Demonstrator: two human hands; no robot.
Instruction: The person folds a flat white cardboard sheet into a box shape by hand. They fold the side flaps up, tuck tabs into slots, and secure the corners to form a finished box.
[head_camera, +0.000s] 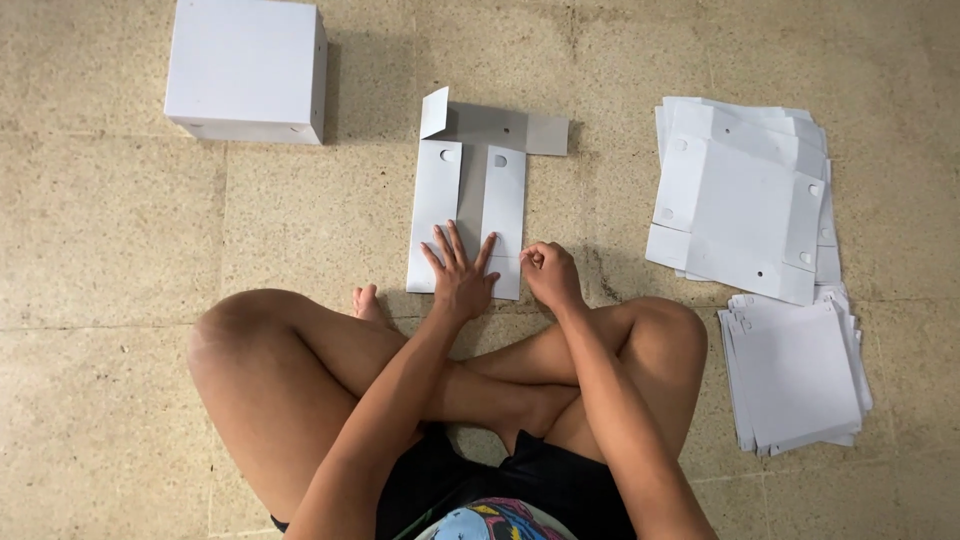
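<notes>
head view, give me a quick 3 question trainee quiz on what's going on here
1. True or false: the left hand lies flat, fingers spread, on the part-folded cardboard sheet.
2. Where is the finished white box? A) far left on the floor B) on the right stacks C) in the lap
3. How is the right hand shaped?

Key: 1 true. 2 A. 3 curled into a loose fist at the sheet's near right corner; the two flat stacks lie to its right.
</notes>
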